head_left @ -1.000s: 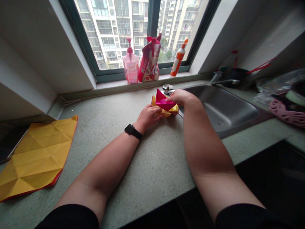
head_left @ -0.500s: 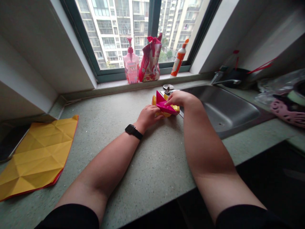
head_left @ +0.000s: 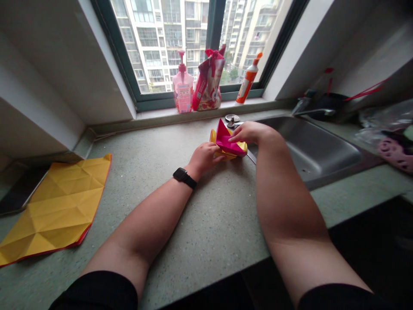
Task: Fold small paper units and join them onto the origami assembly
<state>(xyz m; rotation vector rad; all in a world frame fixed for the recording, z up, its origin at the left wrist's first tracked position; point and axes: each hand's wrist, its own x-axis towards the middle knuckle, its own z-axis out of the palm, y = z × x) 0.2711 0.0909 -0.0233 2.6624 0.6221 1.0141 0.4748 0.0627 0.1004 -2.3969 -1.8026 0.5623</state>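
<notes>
Folded paper model (head_left: 228, 146), pink over yellow, on speckled stone counter (head_left: 206, 241), just L of steel sink (head_left: 309, 146). Long axis roughly L–R, 1 pink peak (head_left: 222, 131) standing up near L end. L hand (head_left: 203, 158) at model's near-L side: fingers curled, pressed to the paper, apparently gripping, thumb out of view. R hand (head_left: 250, 132) on sink side, slightly farther back, over model's top: fingers a little spread, tips on pink flap, grip unclear. Both hands touching model, neither clearly nearer. Black watch (head_left: 183, 178) on L wrist. Well apart to L: flat creased yellow sheet (head_left: 58, 206), red edge. Beyond model, on window sill (head_left: 155, 113): pink pump bottle (head_left: 183, 92), pink-and-red bag (head_left: 208, 82), orange squeeze bottle (head_left: 247, 79).
</notes>
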